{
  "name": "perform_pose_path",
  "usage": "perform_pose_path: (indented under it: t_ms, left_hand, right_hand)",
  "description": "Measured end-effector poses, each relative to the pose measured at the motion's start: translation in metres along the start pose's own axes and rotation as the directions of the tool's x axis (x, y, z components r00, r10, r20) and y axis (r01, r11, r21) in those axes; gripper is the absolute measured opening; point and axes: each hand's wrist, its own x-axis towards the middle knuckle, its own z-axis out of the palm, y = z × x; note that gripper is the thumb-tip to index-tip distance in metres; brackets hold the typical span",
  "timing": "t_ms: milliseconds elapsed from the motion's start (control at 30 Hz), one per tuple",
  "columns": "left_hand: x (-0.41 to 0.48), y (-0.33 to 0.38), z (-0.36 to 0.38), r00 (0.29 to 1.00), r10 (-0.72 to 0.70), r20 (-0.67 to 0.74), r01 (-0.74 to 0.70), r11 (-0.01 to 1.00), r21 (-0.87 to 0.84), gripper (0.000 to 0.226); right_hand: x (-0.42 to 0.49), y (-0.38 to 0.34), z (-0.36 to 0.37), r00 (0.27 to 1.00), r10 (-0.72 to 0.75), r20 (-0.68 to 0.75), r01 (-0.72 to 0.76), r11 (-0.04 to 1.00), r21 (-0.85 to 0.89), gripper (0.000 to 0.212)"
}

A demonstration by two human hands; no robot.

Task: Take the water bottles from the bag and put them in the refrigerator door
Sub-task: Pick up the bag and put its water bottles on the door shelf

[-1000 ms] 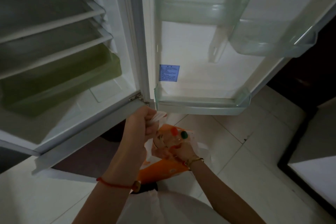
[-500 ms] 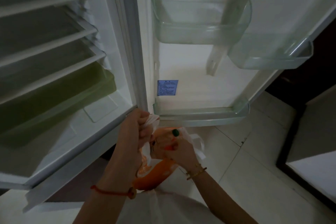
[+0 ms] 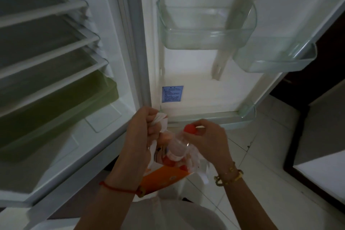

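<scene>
My left hand (image 3: pixel 141 132) grips the bunched white handles of an orange and white plastic bag (image 3: pixel 164 177), held in front of the open refrigerator. My right hand (image 3: pixel 211 142) holds a clear water bottle (image 3: pixel 179 145) by its red cap, the bottle's neck and shoulder sticking up out of the bag. More red caps show lower inside the bag. The bottom door shelf (image 3: pixel 209 115) lies just beyond my hands and holds nothing. Two clear door bins hang higher up, one in the middle (image 3: pixel 205 39) and one to the right (image 3: pixel 274 59).
The refrigerator body stands open on the left, with white wire shelves (image 3: pixel 52 46) and a green drawer (image 3: pixel 61 102). A blue label (image 3: pixel 172 93) is stuck on the door's inner wall. Pale floor tiles (image 3: pixel 270 155) spread to the right, with dark furniture (image 3: pixel 317 117) beyond.
My right hand has risen out of the bag with the red-capped bottle in its fingers. The view has tilted down, so the door bins sit lower in frame.
</scene>
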Motion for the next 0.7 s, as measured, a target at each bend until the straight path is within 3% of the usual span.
perform_pose_path:
  t_ms: [333, 467, 600, 700]
  left_hand:
    - [-0.006, -0.003, 0.01, 0.997, -0.002, -0.081, -0.002, 0.999, -0.04, 0.025]
    - [-0.008, -0.003, 0.009, 0.992, -0.02, -0.125, 0.017, 1.0, -0.018, 0.021]
    - [-0.01, -0.004, 0.01, 0.981, -0.021, -0.191, 0.009, 0.998, -0.064, 0.045]
    - [-0.011, -0.005, 0.014, 0.982, -0.028, -0.189, 0.01, 0.995, -0.098, 0.036]
  right_hand:
    - [0.015, -0.036, -0.068, 0.95, -0.209, -0.231, 0.244, 0.96, 0.136, 0.028]
    - [0.036, -0.036, -0.051, 0.937, -0.256, -0.236, 0.286, 0.953, 0.103, 0.024]
    - [0.066, -0.032, -0.023, 0.928, -0.312, -0.204, 0.333, 0.94, 0.078, 0.021]
    - [0.09, -0.036, -0.012, 0.899, -0.383, -0.213, 0.394, 0.919, 0.011, 0.019]
